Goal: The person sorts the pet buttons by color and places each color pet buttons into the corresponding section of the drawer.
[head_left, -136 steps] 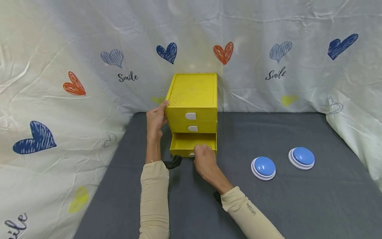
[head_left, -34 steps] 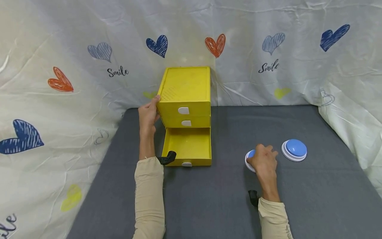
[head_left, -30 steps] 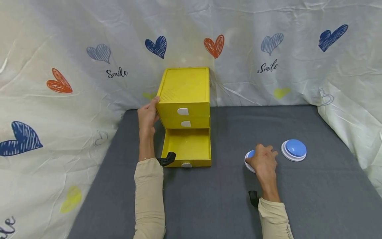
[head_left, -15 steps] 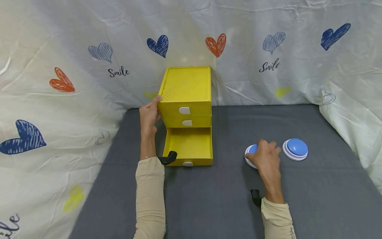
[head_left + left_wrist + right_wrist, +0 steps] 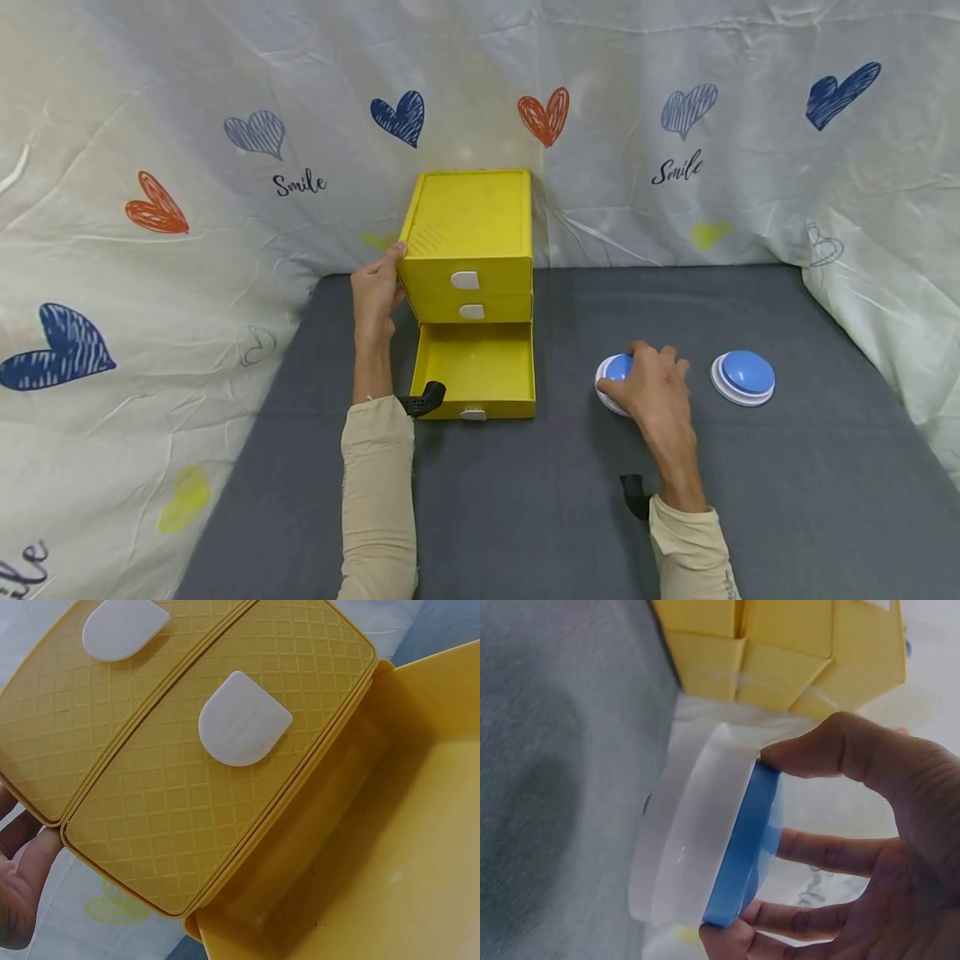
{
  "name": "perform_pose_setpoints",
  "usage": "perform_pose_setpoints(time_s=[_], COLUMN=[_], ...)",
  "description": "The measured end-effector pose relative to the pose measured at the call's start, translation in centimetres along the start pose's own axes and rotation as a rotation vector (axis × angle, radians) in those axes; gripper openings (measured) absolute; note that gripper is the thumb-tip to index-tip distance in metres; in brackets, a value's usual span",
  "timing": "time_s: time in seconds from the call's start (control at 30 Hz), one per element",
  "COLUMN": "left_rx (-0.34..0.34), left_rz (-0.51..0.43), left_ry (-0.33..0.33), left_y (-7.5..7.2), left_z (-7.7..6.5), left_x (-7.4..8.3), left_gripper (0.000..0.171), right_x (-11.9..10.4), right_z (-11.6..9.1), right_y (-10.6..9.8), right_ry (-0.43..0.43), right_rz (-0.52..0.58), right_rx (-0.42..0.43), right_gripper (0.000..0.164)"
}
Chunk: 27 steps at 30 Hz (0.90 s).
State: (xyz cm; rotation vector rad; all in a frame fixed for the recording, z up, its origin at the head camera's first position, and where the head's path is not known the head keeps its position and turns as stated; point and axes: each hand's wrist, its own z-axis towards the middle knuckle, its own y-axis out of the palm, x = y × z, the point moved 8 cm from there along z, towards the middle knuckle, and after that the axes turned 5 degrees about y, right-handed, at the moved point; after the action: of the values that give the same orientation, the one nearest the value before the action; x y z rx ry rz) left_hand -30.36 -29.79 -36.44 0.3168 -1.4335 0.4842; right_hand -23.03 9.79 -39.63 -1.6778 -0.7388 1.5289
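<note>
A yellow drawer cabinet [image 5: 472,212] stands by the back cloth, its bottom drawer [image 5: 476,408] pulled out and its upper two closed. My left hand [image 5: 373,292] holds the cabinet's left side, thumb near the top front corner; in the left wrist view its fingers [image 5: 37,855] touch the side edge. With thumb and fingertips, my right hand [image 5: 658,387] grips a blue-domed push button [image 5: 618,367] with a white base. The right wrist view shows this button [image 5: 739,855] tilted and raised off the grey surface, thumb on one side of its rim and fingers on the other.
A second blue push button [image 5: 744,373] lies on the dark grey tabletop [image 5: 810,492], right of my right hand. Behind the table hangs a white cloth [image 5: 480,67] printed with hearts. A black wrist-camera mount [image 5: 423,400] overlaps the drawer's front left corner.
The bottom drawer came further out, and my right hand went from its handle to the nearer push button. Lately that hand has lifted the button and shifted left. My left hand stays on the cabinet.
</note>
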Motion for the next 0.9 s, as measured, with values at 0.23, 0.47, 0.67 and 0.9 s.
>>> perform_pose_setpoints(time_s=[0.23, 0.47, 0.67, 0.9], left_rx=[-0.007, 0.008, 0.011, 0.004], left_rz=[-0.009, -0.02, -0.011, -0.031], left_ry=[-0.001, -0.004, -0.009, -0.043], left_y=[0.0, -0.1, 0.0, -0.3], left_z=[0.0, -0.2, -0.4, -0.2], left_x=[0.1, 0.2, 0.3, -0.1], left_gripper=[0.058, 0.058, 0.058, 0.057], right_x=[-2.6, -5.8, -8.9, -12.4], right_z=[0.0, -0.3, -0.6, -1.0], right_y=[0.5, 1.5, 2.6, 5.0], right_ry=[-0.075, -0.176, -0.276, -0.399], right_rz=[0.019, 0.034, 0.027, 0.012], right_rx=[-0.026, -0.063, -0.079, -0.098], right_gripper=[0.056, 0.056, 0.054, 0.053])
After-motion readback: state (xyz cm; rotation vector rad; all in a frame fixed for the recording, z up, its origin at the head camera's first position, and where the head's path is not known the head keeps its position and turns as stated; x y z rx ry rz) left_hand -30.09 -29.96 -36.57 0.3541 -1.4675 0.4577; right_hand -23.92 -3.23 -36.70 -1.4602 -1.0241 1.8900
